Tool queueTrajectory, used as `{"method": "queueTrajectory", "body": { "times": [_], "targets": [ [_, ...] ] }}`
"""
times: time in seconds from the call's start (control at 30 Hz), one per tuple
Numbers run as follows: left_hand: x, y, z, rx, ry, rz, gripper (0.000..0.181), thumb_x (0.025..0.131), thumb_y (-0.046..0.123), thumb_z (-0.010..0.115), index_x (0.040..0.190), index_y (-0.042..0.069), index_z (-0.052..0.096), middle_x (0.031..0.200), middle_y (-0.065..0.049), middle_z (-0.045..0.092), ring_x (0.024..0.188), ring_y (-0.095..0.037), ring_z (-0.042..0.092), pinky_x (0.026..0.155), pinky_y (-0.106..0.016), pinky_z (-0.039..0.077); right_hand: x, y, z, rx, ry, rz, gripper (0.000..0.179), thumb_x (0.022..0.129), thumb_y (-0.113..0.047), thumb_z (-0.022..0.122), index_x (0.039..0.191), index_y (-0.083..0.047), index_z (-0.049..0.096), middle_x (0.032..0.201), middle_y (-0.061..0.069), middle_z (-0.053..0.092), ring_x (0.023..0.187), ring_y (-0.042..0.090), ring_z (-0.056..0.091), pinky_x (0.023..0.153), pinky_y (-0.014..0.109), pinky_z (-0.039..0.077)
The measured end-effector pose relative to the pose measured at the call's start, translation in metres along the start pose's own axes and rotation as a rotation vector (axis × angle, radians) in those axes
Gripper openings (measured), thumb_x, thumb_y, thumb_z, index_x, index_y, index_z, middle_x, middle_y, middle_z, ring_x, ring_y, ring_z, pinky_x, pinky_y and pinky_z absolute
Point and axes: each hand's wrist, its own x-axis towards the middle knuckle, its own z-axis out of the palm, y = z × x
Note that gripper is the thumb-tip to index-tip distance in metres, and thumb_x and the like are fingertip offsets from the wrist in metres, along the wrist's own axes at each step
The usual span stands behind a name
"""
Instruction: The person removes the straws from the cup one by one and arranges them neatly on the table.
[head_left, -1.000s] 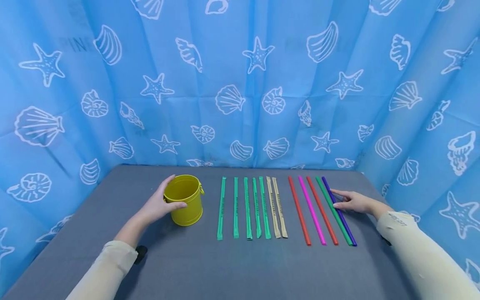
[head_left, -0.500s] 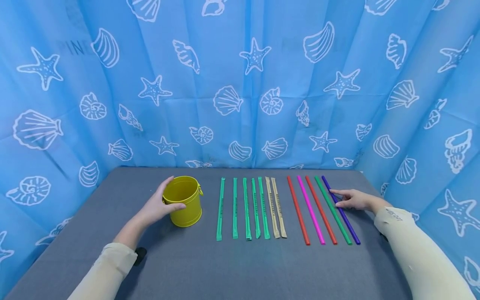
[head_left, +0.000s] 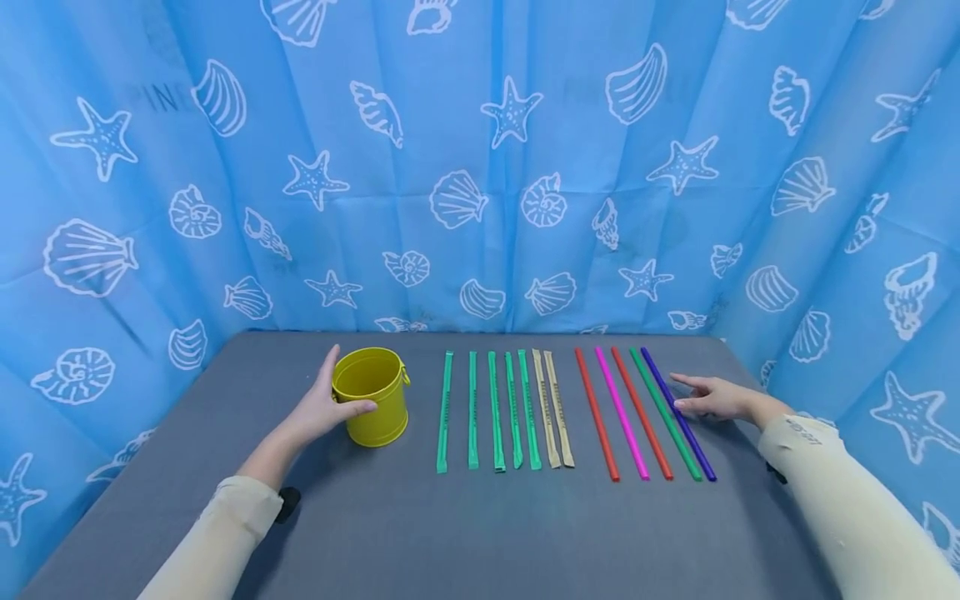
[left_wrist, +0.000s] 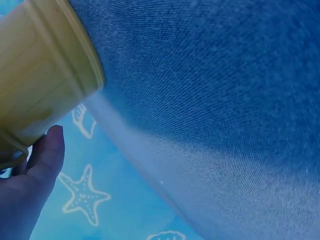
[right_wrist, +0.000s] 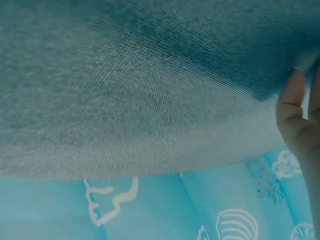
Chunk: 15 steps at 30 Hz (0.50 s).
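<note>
On the left of the head view, my left hand (head_left: 321, 410) is around the side of a small yellow bucket (head_left: 378, 417), thumb near its front and fingers at its far side. The left wrist view also shows the bucket (left_wrist: 45, 65) with fingers (left_wrist: 47, 157) against it. At the right, my right hand (head_left: 720, 398) hovers beside a purple straw (head_left: 679, 417), its thumb tip right at the straw and its index finger extended. To the left of that lie a green straw (head_left: 666, 414), a red straw (head_left: 642, 414), a pink straw (head_left: 622, 414) and another red straw (head_left: 597, 414).
Two tan paper-wrapped straws (head_left: 559, 408) and several green paper-wrapped straws (head_left: 443, 412) lie in a row between the bucket and the bare straws. All stand on a grey cloth-covered table (head_left: 495, 542). A blue shell-print curtain (head_left: 480, 233) hangs around the table.
The purple straw's near end has shifted right, away from the green straw, leaving a gap. My right hand has drawn slightly right of the purple straw. My left hand stays at the bucket.
</note>
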Motion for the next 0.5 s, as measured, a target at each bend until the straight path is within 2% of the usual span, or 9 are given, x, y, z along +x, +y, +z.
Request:
{"method": "queueTrajectory", "body": {
  "times": [0.17,0.3,0.4,0.5],
  "targets": [
    [0.000,-0.001,-0.003,0.015,-0.011,-0.025,0.125,0.083,0.040,0.077,0.151,0.011,-0.024,0.158,-0.026,-0.009,0.143,-0.048,0.001,0.109,-0.067,0.010,-0.003,-0.009,-0.005,-0.068,0.020,-0.013,0.079,0.099,-0.035,0.056,0.146,0.013,0.016,0.137,0.046,0.032,0.122,0.057,0.041,0.092,0.062,0.043],
    [-0.004,-0.005,-0.007,0.053,-0.019,-0.007,0.123,0.084,0.040,0.076,0.151,0.007,-0.021,0.157,-0.029,-0.005,0.141,-0.050,0.007,0.108,-0.068,0.015,-0.009,-0.011,-0.002,-0.087,0.037,-0.041,0.077,0.099,-0.035,0.055,0.146,0.013,0.018,0.138,0.046,0.031,0.125,0.060,0.034,0.095,0.065,0.038],
    [-0.010,-0.011,-0.012,0.098,-0.015,0.023,0.120,0.085,0.039,0.075,0.151,0.003,-0.019,0.156,-0.030,0.001,0.139,-0.052,0.014,0.106,-0.068,0.020,-0.017,-0.010,-0.003,-0.088,0.085,-0.064,0.075,0.100,-0.033,0.053,0.146,0.014,0.017,0.136,0.046,0.033,0.124,0.060,0.034,0.094,0.064,0.040],
    [-0.018,-0.019,-0.024,0.177,0.004,0.024,0.119,0.086,0.041,0.074,0.151,0.000,-0.017,0.155,-0.032,0.003,0.138,-0.054,0.012,0.105,-0.069,0.019,-0.028,-0.011,-0.007,-0.092,0.174,-0.059,0.077,0.101,-0.035,0.051,0.147,0.013,0.013,0.139,0.048,0.025,0.125,0.064,0.027,0.094,0.067,0.036]
  ]
}}
